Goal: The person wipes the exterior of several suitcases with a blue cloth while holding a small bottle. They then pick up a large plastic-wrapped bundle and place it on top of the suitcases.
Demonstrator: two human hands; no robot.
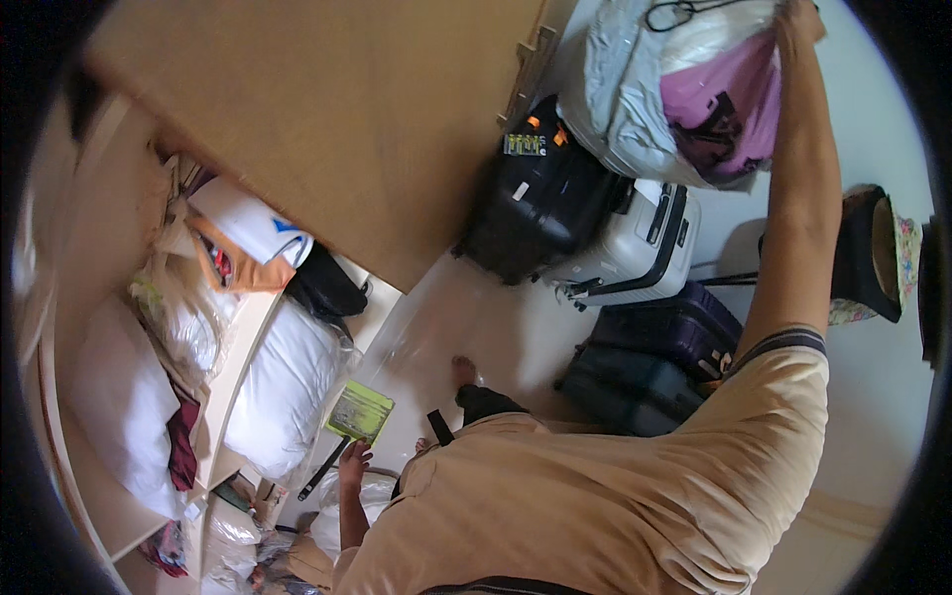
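My left hand (355, 462) is low beside the shelves, its fingers closed at the lower edge of a flat yellow-green rectangular thing (363, 405). A black handle-like bar (322, 470) slants down from that thing past my hand; how the two join is partly hidden. My right arm stretches up to the upper right, where my right hand (799, 22) grips the edge of a stuffed plastic bag (625, 94), grey-white with a pink and black part. Part of that hand is cut off near the rim. The bag is above a black suitcase (545, 203).
A white suitcase (650, 248) and dark suitcases (669, 327) stand by the wall. An open brown door panel (327, 109) spans the upper left. Shelves hold white pillow-like bundles (283, 392), an orange and white bag (243, 260) and a black pouch (327, 283). A hat (871, 258) hangs at right.
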